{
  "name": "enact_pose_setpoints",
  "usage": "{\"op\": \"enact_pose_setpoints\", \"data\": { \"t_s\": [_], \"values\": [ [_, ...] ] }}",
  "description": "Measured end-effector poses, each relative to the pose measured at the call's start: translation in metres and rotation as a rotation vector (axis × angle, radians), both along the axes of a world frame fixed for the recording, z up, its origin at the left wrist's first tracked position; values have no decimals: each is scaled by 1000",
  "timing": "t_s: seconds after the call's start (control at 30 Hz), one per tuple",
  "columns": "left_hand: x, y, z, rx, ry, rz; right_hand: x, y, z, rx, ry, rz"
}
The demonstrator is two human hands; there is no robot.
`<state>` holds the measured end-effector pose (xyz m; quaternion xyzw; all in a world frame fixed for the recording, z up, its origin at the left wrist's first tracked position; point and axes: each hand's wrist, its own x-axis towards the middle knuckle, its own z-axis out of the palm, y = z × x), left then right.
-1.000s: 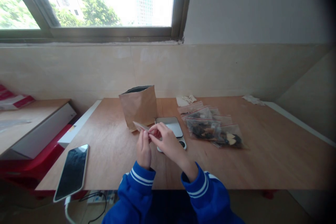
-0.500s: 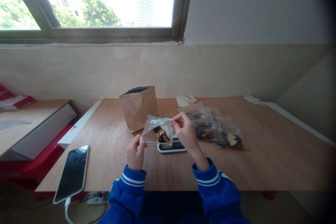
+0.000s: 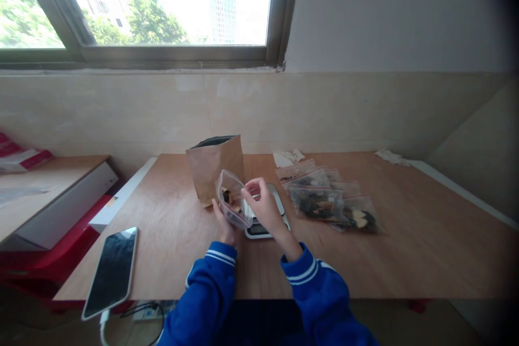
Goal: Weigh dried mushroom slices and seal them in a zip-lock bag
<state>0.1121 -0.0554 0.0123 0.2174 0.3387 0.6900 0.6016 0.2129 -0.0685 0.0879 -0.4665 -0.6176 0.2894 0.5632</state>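
Note:
A clear zip bag (image 3: 232, 199) with brown and dark dried slices inside is held up, its mouth spread open towards me. My left hand (image 3: 224, 226) is closed around the bag's lower left side, the fingers partly hidden behind it. With thumb and fingertips, my right hand (image 3: 263, 204) pinches the bag's right edge. Under the hands lies a white digital scale (image 3: 276, 194), partly covered by the bag and my right hand. A brown kraft paper pouch (image 3: 214, 165) stands upright with its top open, just behind the bag.
Several filled zip bags (image 3: 324, 197) lie overlapping to the right on the wooden table (image 3: 421, 238). A crumpled tissue (image 3: 288, 158) rests near the wall. At the left edge lies a phone (image 3: 111, 270) with a white cable plugged in.
The zip bag has turned from side-on to mouth towards me and moved slightly left, its opening now spread. My left hand has shifted under it; my right hand has moved left.

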Motion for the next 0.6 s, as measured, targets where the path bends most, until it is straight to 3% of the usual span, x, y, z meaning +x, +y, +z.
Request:
{"op": "enact_pose_setpoints", "data": {
  "t_s": [0.1, 0.23, 0.33, 0.47, 0.6],
  "values": [
    [-7, 11, -6, -5, 69, -3, 0, -5, 11, 138, -119, -31],
    [-11, 15, -13, 8, 12, 25, -6, -5, 18, 97, -271, 193],
    [-11, 13, -14, -5, -37, 13, -15, 3, 9, 20, -392, 189],
    [-11, 13, -16, 34, -49, -20, -28, 16, -9, 52, -487, 192],
    [-12, 16, -26, 54, 83, -1, -35, 23, -19, 64, -569, 236]
  ]
}}
